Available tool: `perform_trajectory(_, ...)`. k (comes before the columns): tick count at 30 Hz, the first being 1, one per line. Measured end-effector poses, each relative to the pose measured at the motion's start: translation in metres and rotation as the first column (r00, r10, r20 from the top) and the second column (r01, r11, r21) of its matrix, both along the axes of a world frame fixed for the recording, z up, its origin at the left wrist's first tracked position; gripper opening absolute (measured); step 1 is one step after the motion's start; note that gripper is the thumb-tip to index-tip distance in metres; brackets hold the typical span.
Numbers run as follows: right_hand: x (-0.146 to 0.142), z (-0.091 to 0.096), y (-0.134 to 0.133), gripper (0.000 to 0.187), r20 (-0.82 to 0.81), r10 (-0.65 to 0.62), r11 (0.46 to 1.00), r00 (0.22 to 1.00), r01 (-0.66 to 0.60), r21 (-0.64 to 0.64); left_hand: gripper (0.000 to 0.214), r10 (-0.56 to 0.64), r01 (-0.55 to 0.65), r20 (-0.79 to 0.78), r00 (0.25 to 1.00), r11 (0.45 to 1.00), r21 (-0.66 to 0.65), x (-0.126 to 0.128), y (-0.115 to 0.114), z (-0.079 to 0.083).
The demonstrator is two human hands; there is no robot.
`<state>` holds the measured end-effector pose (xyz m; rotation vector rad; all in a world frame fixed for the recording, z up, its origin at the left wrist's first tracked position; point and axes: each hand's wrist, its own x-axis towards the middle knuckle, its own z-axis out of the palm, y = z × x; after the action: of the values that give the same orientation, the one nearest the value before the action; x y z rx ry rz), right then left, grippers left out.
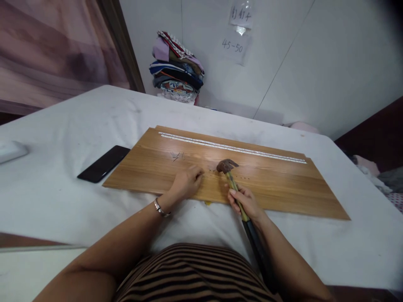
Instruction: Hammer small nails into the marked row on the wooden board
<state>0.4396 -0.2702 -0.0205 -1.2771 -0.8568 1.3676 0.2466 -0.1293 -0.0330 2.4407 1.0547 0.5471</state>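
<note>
A claw hammer (232,181) with a rusty head and a yellow and black handle is wrapped in the fingers of my right hand (244,202). Its head is just over the wooden board (283,184). My left hand (187,183) rests on the board to the left of the hammer, thumb and fingers pinched together. Whatever is between those fingertips is too small to make out. Small dark nail heads or holes (245,178) run in a row from near my left fingertips to the right, past the hammer head. Several loose nails (176,157) lie on the board beyond my left hand.
Two pale strips with markings (233,148) run along the board's far side. A black phone (103,164) lies left of the board on the white-covered table (63,201). Folded clothes (178,69) are stacked by the wall. A white object (11,151) sits at the far left.
</note>
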Motion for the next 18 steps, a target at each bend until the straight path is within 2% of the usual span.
perform_trajectory(6, 0.0007, 0.0004, 0.0004, 0.043, -0.004, 0.000, 1.000, 1.000, 0.000, -0.002, 0.018, -0.010, 0.009, 0.037, 0.999, 1.000, 0.005, -0.0001, 0.0005, -0.0006)
perform_trajectory(18, 0.0006, 0.0009, 0.0005, 0.040, -0.004, -0.009, 1.000, 1.000, 0.009, -0.010, 0.015, -0.012, 0.012, 0.007, 1.000, 0.999, -0.040, 0.0004, 0.0001, 0.0035)
